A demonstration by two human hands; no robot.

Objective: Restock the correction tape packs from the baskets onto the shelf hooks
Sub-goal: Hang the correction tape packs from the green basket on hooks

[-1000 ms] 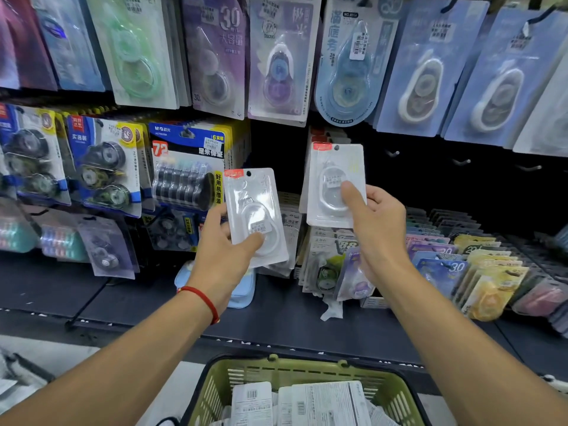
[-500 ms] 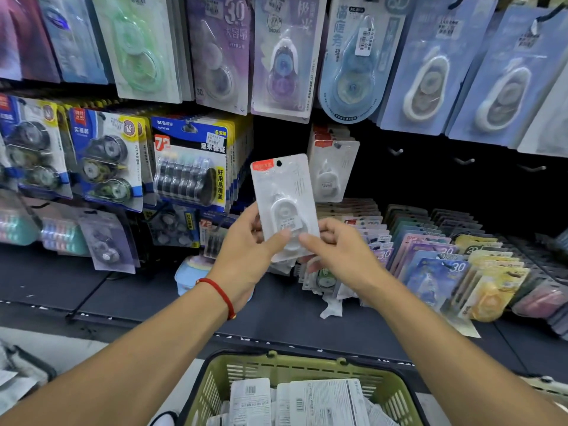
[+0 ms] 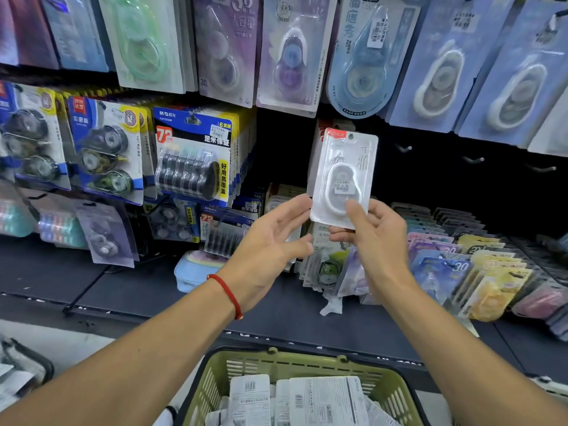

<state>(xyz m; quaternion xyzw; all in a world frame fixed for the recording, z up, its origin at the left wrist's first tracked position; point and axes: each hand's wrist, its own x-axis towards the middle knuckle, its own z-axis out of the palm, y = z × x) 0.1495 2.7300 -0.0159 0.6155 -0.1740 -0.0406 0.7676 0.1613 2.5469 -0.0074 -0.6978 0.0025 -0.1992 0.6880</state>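
**Pack passed to right hand, raised toward hook row**

Handover was done vs 0.5 s ago: then both hands pinched the white correction tape pack (image 3: 342,176) lower down, w/ left hand carrying it; now only the right hand (image 3: 376,238) held it, and the pack sat higher, upright, in front of the packs already hung on the hook (image 3: 325,139) at the dark back panel. Whether its hang-hole was on the hook: can't tell.

Right hand: thumb pressed on front of the blister near the pack's bottom edge, fingers curled behind, so a pinch at the lower end. Forearm came up from bottom right corner.

Left hand (image 3: 270,241) had let go: fingers straight & spread, palm facing right, fingertips just beside the pack's lower left edge, holding nothing. Red string bracelet (image 3: 229,295) on that wrist.

Green basket (image 3: 215,382) sat at bottom centre, below the shelf's front edge, w/ more packs (image 3: 310,401) lying back-side up inside.
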